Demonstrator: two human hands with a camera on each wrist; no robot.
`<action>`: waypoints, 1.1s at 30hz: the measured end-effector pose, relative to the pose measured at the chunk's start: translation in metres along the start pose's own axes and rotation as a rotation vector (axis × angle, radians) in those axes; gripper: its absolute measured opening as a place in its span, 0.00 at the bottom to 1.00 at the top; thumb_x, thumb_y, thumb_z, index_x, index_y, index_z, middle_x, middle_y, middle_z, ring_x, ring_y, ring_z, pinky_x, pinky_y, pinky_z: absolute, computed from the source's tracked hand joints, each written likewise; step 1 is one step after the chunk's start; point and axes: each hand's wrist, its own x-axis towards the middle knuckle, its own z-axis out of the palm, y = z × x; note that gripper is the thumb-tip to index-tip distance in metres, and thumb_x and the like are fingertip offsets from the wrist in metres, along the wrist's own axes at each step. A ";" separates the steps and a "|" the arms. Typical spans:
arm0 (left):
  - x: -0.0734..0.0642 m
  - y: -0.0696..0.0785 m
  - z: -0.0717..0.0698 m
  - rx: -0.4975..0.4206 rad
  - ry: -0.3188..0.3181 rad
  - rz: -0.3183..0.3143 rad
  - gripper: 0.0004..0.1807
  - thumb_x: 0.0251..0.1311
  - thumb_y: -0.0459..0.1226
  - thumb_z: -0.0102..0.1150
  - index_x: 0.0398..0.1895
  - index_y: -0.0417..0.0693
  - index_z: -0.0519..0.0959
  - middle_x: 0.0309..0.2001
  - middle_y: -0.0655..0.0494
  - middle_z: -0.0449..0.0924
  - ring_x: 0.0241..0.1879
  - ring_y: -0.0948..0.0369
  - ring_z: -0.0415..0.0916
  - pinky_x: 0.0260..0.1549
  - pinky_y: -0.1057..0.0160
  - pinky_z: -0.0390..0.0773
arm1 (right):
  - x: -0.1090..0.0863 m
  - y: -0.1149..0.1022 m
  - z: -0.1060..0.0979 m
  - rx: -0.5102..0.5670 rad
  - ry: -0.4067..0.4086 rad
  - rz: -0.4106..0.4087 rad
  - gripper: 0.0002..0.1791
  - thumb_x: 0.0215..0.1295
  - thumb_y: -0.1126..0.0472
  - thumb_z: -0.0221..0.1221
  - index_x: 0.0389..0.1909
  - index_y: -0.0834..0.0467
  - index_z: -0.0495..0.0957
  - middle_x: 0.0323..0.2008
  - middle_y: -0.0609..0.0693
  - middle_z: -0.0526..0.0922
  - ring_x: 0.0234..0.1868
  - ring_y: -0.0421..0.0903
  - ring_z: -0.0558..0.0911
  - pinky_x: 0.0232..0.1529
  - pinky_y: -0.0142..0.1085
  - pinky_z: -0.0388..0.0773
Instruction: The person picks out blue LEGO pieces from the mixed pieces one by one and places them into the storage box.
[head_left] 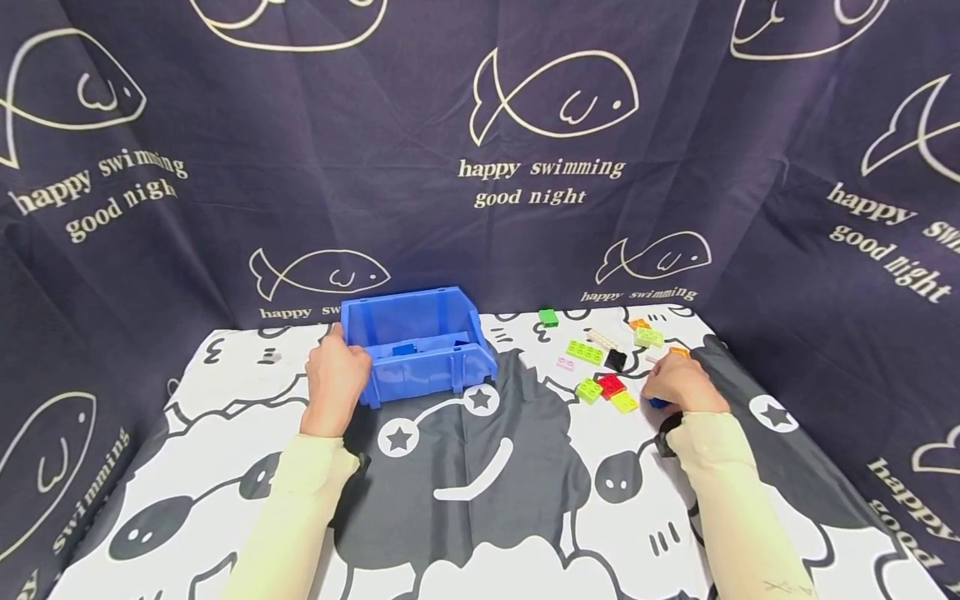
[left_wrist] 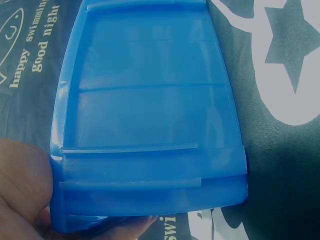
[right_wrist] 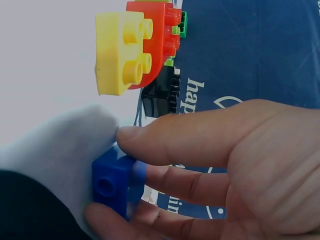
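Observation:
In the head view a blue plastic bin (head_left: pixel 420 377) stands left of centre, with a blue brick (head_left: pixel 405 349) inside. My left hand (head_left: pixel 337 372) grips its left side; the left wrist view shows the thumb and fingers (left_wrist: pixel 22 182) around the rim of the bin (left_wrist: pixel 150 115). On the right, my right hand (head_left: pixel 681 382) pinches a blue toy brick (right_wrist: pixel 112 180) between thumb and fingers, low at the cloth. Near it lie a yellow brick (right_wrist: pixel 120 55), a red brick (right_wrist: pixel 157 42) and a black brick (right_wrist: pixel 160 92).
More loose bricks lie right of the bin: a long lime brick (head_left: pixel 585 352), a green one (head_left: pixel 548 317), a pink one (head_left: pixel 566 363) and a pale green one (head_left: pixel 648 337). A dark fish-print curtain (head_left: pixel 555 250) hangs behind the patterned cloth (head_left: pixel 517 467).

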 end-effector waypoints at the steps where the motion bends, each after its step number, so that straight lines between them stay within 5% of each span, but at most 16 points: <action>1: 0.000 0.000 0.000 -0.001 0.000 -0.001 0.28 0.62 0.34 0.45 0.65 0.33 0.73 0.52 0.23 0.80 0.50 0.27 0.78 0.49 0.34 0.74 | 0.001 0.000 0.000 -0.009 0.003 -0.003 0.05 0.57 0.60 0.59 0.27 0.58 0.77 0.28 0.57 0.80 0.22 0.49 0.83 0.25 0.39 0.79; 26: 0.001 0.000 -0.001 0.002 0.008 0.006 0.30 0.62 0.34 0.44 0.68 0.32 0.71 0.53 0.23 0.79 0.51 0.26 0.78 0.49 0.34 0.74 | -0.005 -0.006 -0.007 0.016 0.044 0.014 0.05 0.57 0.60 0.60 0.29 0.58 0.81 0.32 0.58 0.80 0.26 0.51 0.83 0.27 0.41 0.77; 33: 0.001 -0.001 0.001 0.007 0.006 0.012 0.29 0.62 0.34 0.44 0.67 0.32 0.72 0.52 0.23 0.80 0.50 0.27 0.79 0.49 0.34 0.74 | -0.006 -0.007 -0.009 0.001 0.076 -0.026 0.05 0.54 0.59 0.64 0.30 0.57 0.81 0.25 0.52 0.80 0.29 0.51 0.80 0.30 0.42 0.72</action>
